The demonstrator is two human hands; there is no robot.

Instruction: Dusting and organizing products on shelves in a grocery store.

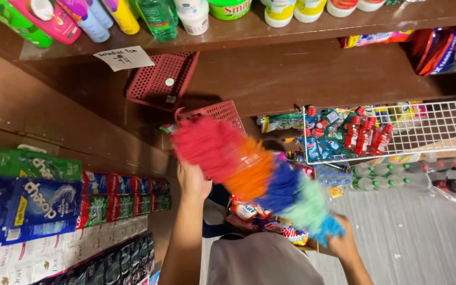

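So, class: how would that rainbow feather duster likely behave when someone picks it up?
The duster looks fluffy, so probably light and floppy at its tips. Its fuzzy strands likely squash under the left hand. Held at the end by the right hand, it seems unlikely to slip.

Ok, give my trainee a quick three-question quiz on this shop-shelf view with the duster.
1. True or false: the rainbow feather duster is held at its light-blue end by the right hand.
2. What does the left hand touch: A) a green bottle, B) the duster's pink end, C) the white wire basket?
3. What colour are the two perforated baskets under the top shelf?

Key: 1 true; 2 B; 3 red.
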